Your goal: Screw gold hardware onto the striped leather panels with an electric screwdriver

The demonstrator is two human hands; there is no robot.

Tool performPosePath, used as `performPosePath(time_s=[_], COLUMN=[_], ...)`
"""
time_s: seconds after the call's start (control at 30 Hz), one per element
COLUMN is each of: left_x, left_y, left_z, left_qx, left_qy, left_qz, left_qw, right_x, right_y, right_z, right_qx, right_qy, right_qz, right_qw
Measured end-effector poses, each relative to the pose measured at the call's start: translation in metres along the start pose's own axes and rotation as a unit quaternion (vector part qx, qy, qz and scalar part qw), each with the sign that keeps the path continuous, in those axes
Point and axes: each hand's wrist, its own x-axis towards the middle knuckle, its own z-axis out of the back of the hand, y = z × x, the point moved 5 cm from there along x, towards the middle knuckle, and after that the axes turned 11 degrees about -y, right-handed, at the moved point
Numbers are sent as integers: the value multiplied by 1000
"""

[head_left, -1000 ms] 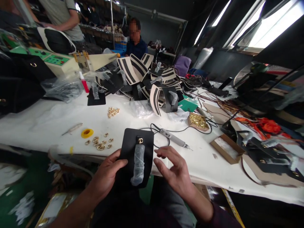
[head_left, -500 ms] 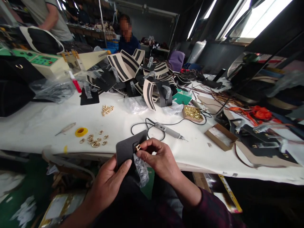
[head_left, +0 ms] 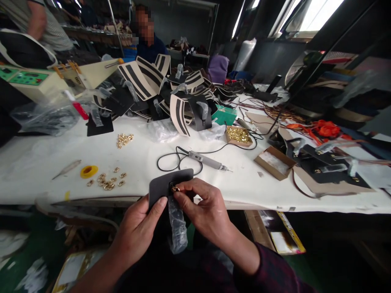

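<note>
My left hand (head_left: 139, 226) grips a dark grey panel (head_left: 160, 185) by its lower left edge, thumb on the face. Between the thumb and index finger of my right hand (head_left: 204, 203) is a small gold metal fitting (head_left: 175, 189), pressed against a black loop at the panel's right part. From that spot hangs a plastic-wrapped strap (head_left: 177, 228). Part of the fitting is hidden by my fingertips. Loose gold fittings (head_left: 108, 181) lie on the white table to the left, beside a yellow tape roll (head_left: 88, 171).
Beyond my hands lies a grey pen-shaped power tool (head_left: 207, 160) with its cord. A box of gold pieces (head_left: 238, 135) and an open cardboard box (head_left: 275, 162) stand right. Striped panels (head_left: 143, 79) are piled at the back. A person (head_left: 148, 36) sits across the table.
The panel has turned to face me more, and the wrapped strap now hangs straighter. My right fingers have brought the gold fitting closer to the panel. The whole view has shifted.
</note>
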Motion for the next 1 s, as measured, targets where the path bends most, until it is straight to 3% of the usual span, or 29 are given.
performPosePath(time_s=[0.13, 0.3, 0.53, 0.77, 1.0], left_x=[-1, -3, -2, -5, -6], left_y=[-4, -7, -3, 6, 5], left_z=[-4, -5, -8, -10, -10], left_qx=[17, 1, -51, -98, -116], left_qy=[34, 61, 85, 95, 76], left_qz=[-9, 3, 45, 82, 96], left_qw=[999, 998, 994, 987, 986], right_x=[-2, 3, 11, 9, 6], right_y=[2, -5, -9, -19, -15], right_z=[6, 11, 13, 15, 16], right_qx=[-21, -31, -15, 23, 7], right_qy=[5, 100, 144, 87, 83], right_qz=[36, 3, -8, -98, -24], right_qw=[999, 995, 989, 991, 996])
